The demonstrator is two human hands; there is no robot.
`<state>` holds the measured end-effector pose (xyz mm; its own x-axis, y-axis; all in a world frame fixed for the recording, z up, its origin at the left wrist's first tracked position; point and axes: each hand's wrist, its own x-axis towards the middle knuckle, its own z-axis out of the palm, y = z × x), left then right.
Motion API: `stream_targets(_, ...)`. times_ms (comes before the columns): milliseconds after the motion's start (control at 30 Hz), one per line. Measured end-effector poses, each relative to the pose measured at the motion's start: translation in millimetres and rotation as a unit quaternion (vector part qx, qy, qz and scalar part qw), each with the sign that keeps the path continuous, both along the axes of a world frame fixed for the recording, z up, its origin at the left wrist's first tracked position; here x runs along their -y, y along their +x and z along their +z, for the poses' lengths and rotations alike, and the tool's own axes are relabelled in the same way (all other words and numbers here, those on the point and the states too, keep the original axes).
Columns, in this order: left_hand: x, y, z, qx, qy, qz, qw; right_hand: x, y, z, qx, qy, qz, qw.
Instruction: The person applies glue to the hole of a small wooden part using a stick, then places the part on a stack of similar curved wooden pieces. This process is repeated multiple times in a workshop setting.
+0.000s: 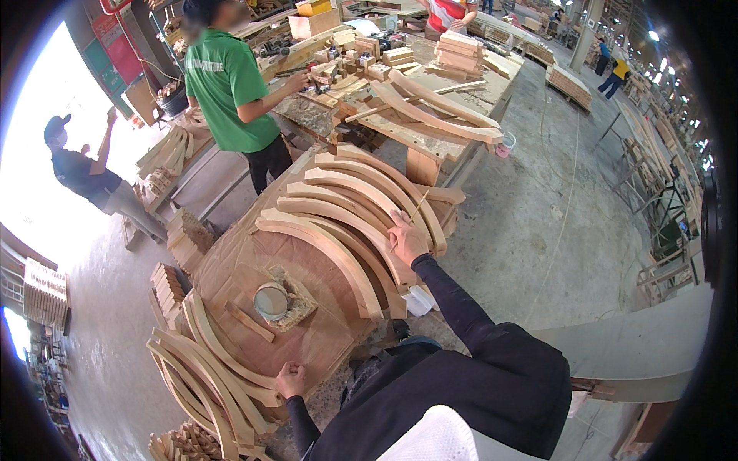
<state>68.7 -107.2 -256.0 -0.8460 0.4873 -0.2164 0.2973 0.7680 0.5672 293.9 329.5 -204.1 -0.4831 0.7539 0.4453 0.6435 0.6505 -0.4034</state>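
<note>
At the desk [332, 278], right hand [407, 240] clamped on thin stick [420, 203], left hand [290, 380] curled together, curved parts [336, 250] lie arrayed, remaining work indeterminable.

Stick [419, 206]: thin, yellowish, slanting up from the right hand [407, 237].
Far arcs [342, 260]: pale curved wood, lying in a row beneath and left of that hand.
Near arcs [209, 352]: pale, curved, nested, left of the left hand [290, 379].

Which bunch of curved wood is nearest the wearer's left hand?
The lower-left bunch: its ends reach beside the left hand, while the middle bunch lies by the right hand and the far bunch beyond.
</note>
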Motion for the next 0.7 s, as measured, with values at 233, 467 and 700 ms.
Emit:
stream_targets(233, -1.3, 1.6, 7.6, 0.013, -0.01, 0.006, 1.0, 2.8, -0.7, 3.8, 0.003, -0.007, -0.006, 1.0)
stream_targets(467, -4.8, 4.4, 15.5, -0.011, -0.017, -0.005, 1.0, 2.0, -0.8, 4.0, 0.01, 0.007, -0.008, 1.0)
stream_targets(700, -5.2, 5.4, 18.3, -0.006, -0.001, -0.008, 1.0, 0.1, -0.7, 0.4, 0.011, 0.012, -0.003, 1.0)
